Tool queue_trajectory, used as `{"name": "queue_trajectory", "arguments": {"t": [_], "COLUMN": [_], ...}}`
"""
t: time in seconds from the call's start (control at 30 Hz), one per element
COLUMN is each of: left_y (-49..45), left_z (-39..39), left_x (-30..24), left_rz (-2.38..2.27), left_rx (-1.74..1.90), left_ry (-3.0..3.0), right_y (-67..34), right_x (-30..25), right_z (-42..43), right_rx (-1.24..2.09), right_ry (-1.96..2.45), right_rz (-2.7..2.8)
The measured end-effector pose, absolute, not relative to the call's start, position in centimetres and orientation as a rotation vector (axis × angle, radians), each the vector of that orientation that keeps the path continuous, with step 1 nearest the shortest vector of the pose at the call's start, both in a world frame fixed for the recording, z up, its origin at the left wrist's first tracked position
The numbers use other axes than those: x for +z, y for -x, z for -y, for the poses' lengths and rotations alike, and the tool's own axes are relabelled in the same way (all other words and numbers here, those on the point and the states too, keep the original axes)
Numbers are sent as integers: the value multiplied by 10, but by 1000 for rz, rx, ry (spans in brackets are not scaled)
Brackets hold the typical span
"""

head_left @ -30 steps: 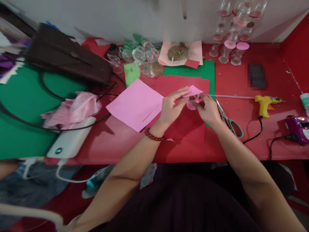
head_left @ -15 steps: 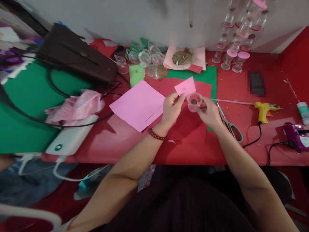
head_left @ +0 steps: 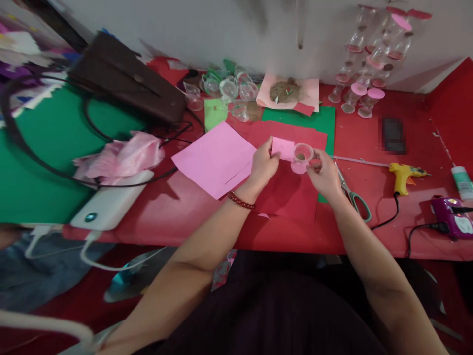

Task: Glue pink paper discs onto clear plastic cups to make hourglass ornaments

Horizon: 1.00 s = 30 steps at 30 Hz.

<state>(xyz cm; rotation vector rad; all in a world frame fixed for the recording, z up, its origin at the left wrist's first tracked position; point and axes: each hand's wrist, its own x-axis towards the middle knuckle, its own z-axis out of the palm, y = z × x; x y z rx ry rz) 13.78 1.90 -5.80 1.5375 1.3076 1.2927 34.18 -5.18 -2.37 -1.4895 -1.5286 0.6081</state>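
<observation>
A small piece of pink paper [head_left: 283, 148] is pinched by my left hand [head_left: 264, 160], which wears a beaded bracelet. Just to its right, my right hand [head_left: 325, 173] grips a small clear plastic cup [head_left: 303, 154] by its side. The cup's round mouth faces up toward me, and something brown shows inside. A pink base shows at its lower edge. Paper and cup are side by side; I cannot tell whether they touch. Beneath both hands lie red sheets [head_left: 288, 197]. A larger pink sheet [head_left: 212, 158] rests on the table to the left.
Scissors [head_left: 356, 199] and a yellow glue gun [head_left: 404, 176] lie to the right. Clear hourglass-shaped pieces [head_left: 373, 61] are stacked at the back right. Sand on paper [head_left: 283, 91] and loose clear cups [head_left: 229, 88] stand behind. A brown bag [head_left: 125, 81] and white power bank [head_left: 113, 202] occupy the left.
My left hand has lowered and turned the small pink paper, bringing it level beside the cup's rim. My right hand still holds the cup. The view has shifted slightly.
</observation>
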Motion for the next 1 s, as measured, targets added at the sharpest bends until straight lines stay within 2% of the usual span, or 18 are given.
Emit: {"name": "queue_trajectory", "arguments": {"t": [0.13,0.23,0.4,0.63,1.0], "left_y": [-130,-134,-159,-178,-185], "left_z": [-22,-11,14,27,41], "left_x": [-58,-44,-27,-27,-32], "left_rz": [-1388,-1271,-912,-808,-811], "left_rx": [1391,1313,1016,1066,1072], "left_ry": [-1744,-1840,-1561,-1485,-1736], "right_y": [-343,-342,-334,-335,-338], "right_x": [-22,-21,-20,0,19], "right_z": [53,53,55,61,69], "right_rx": [593,618,805,859,599], "right_ry": [1513,1500,1337,1284,1542], "right_rz": [1506,1460,1365,1305,1449]}}
